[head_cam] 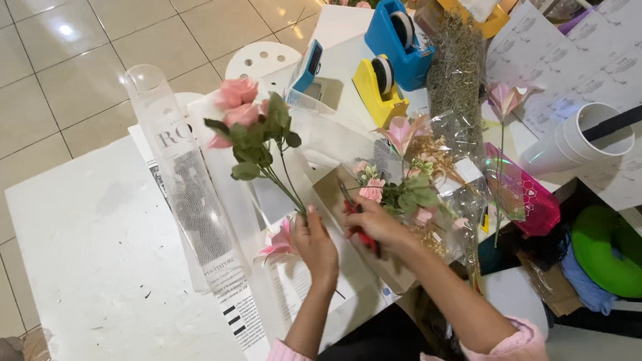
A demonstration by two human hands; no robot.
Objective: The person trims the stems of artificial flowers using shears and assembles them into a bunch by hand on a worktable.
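Note:
My left hand [315, 245] holds a sprig of pink roses [239, 106] by its green stem, upright above the white table [101, 257]. My right hand [369, 227] grips red-handled scissors [358, 224], their blades close to the base of the stem. A loose pink bloom [280, 243] lies just left of my left hand. Right of my hands lies a small bouquet [408, 188] of pink flowers and greenery in clear wrap. Both sleeves are pink.
A clear printed wrapping sleeve [184, 186] lies on newsprint-style paper at left. Blue [400, 39] and yellow [379, 88] tape dispensers stand at the back, by a white stool [262, 57]. White cups with a black marker [580, 140], a pink bag [526, 192] and a green ring [614, 250] sit right.

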